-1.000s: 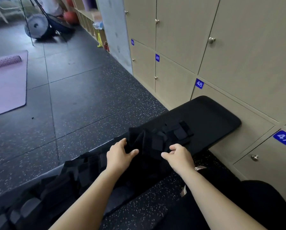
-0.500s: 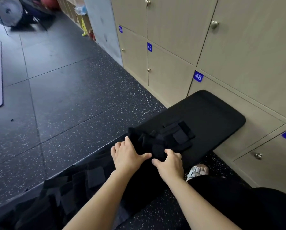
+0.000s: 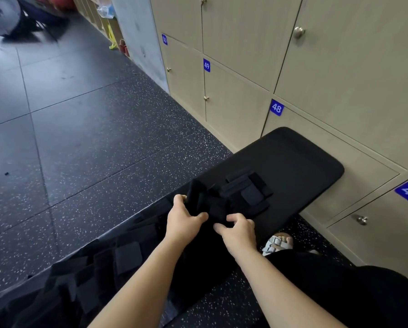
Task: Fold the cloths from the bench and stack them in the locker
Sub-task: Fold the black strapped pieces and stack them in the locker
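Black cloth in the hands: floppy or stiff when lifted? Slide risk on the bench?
Probably floppy: the black cloth bunches into soft ridges where the left hand and right hand grip it. Likely light; fingers alone gather it. It may drag rather than slide on the padded bench.

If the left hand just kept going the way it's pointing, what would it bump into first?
The left hand grips the black cloth, so that comes first. Past it lies the bench top, then probably the lockers; depth is unclear.
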`<state>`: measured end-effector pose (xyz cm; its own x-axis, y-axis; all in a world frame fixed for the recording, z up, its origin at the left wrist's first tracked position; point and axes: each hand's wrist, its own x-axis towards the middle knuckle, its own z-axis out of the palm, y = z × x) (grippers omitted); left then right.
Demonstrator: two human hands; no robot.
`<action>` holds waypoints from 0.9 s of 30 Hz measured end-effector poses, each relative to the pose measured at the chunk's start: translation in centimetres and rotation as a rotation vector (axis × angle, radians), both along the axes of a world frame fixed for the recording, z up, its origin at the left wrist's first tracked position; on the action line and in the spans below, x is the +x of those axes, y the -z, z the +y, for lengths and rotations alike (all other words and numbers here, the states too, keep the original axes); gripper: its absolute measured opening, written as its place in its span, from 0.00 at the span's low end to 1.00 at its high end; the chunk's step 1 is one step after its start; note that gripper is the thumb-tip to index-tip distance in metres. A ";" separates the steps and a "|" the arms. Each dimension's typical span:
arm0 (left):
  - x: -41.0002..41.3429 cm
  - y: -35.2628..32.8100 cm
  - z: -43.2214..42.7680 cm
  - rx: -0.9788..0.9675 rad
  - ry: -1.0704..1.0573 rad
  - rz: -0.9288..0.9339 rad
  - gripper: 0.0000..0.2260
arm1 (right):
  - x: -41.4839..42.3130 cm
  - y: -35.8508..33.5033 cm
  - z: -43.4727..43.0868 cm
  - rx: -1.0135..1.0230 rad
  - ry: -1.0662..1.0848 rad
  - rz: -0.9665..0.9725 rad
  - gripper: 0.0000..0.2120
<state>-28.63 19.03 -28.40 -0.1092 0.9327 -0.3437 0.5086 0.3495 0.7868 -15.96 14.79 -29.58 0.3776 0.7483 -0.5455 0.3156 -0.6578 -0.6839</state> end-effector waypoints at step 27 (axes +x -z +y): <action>-3.6 -1.6 -2.7 -0.031 -0.324 -0.412 0.10 | 0.0 -1.3 1.2 0.185 -0.231 -0.307 0.17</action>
<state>-32.21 16.28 -26.78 -0.2402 0.8625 -0.4455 0.0213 0.4635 0.8858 -15.92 16.04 -28.26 0.3129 0.9068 -0.2825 0.6476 -0.4213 -0.6349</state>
